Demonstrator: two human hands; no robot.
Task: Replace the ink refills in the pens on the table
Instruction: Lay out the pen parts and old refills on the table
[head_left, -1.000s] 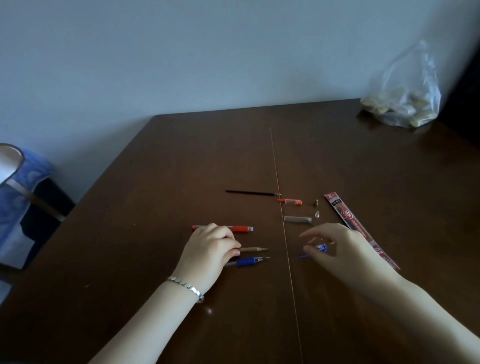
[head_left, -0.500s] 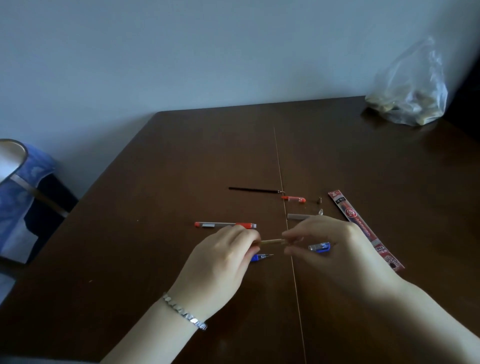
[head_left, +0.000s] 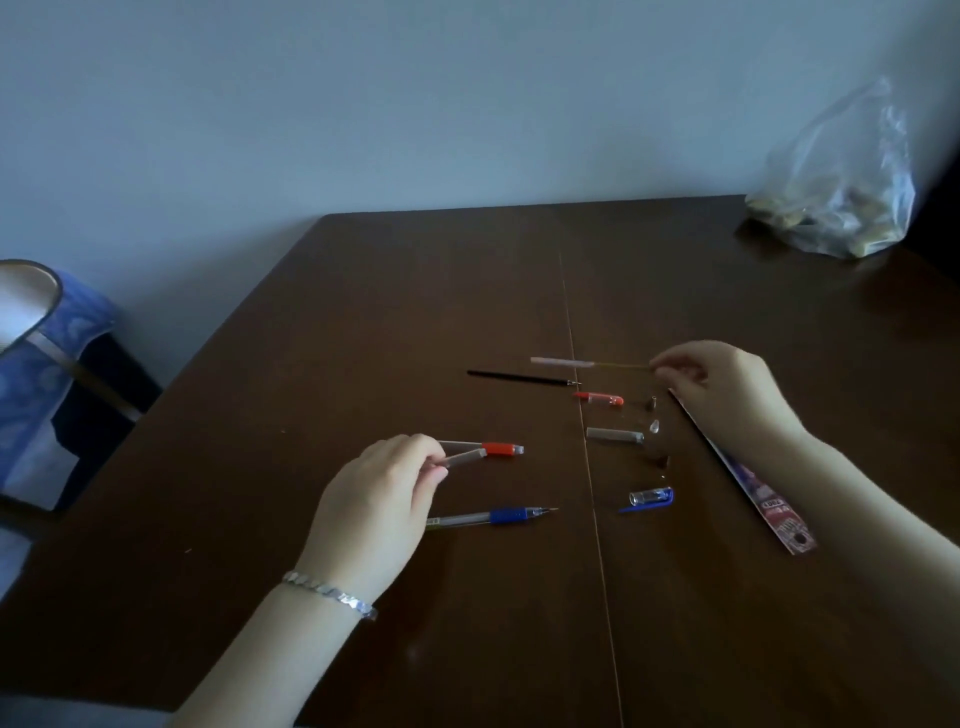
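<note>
My left hand (head_left: 384, 499) pinches an empty clear pen barrel (head_left: 464, 458), which angles up toward the red-grip pen (head_left: 500, 448) lying on the table. My right hand (head_left: 727, 387) holds a thin pale refill (head_left: 571, 363) by one end, level above the far part of the table. A blue-grip pen (head_left: 501, 515) lies just right of my left hand. A black refill (head_left: 519, 378), a red cap (head_left: 600, 398), a grey barrel piece (head_left: 613, 435) and a blue cap (head_left: 652, 497) lie between my hands. A red refill packet (head_left: 763, 499) lies partly under my right forearm.
Small pen bits (head_left: 654, 426) are scattered near the grey piece. A clear plastic bag (head_left: 841, 208) sits at the far right corner of the dark wooden table (head_left: 415, 312). A chair with blue fabric (head_left: 47, 364) stands off the table's left edge.
My hands were together at the pen's tip. My right hand has drawn the refill out and carried it far and right. My left hand keeps the empty barrel and has shifted left.
</note>
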